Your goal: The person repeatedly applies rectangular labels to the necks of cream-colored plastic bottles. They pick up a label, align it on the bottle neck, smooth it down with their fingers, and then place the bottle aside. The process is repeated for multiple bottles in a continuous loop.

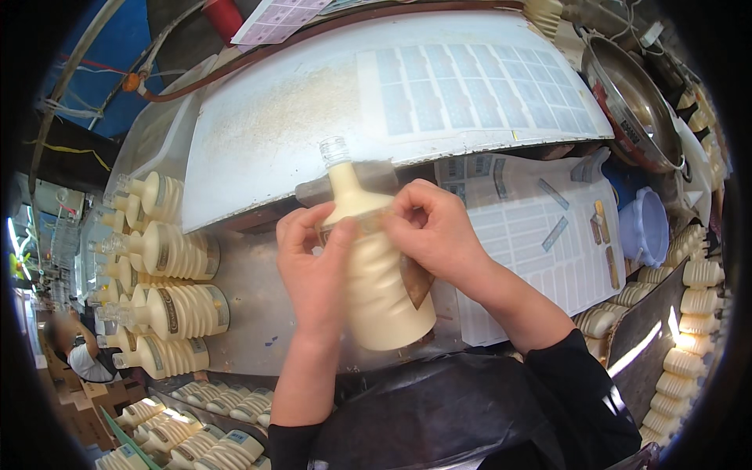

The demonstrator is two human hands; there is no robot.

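A cream-coloured bottle (384, 301) with a ridged, twisted body and a clear threaded neck lies tilted in front of me, its neck pointing away. A brownish label strip (364, 222) crosses its shoulder. My left hand (313, 258) is closed on the bottle's left side, thumb pressed at the strip's left end. On the other side, my right hand (431, 227) pinches at the strip's right end, fingers together. Below the right hand, a brown, pointed label (416, 282) shows on the bottle's side. The undersides of the fingers are hidden.
Similar bottles (184, 309) lie stacked at the left, with more (211, 446) at lower left and right. Label sheets (540, 243) lie to the right, near a lilac bucket (644, 227) and a metal pan (634, 94). A white board (282, 117) spans the far side.
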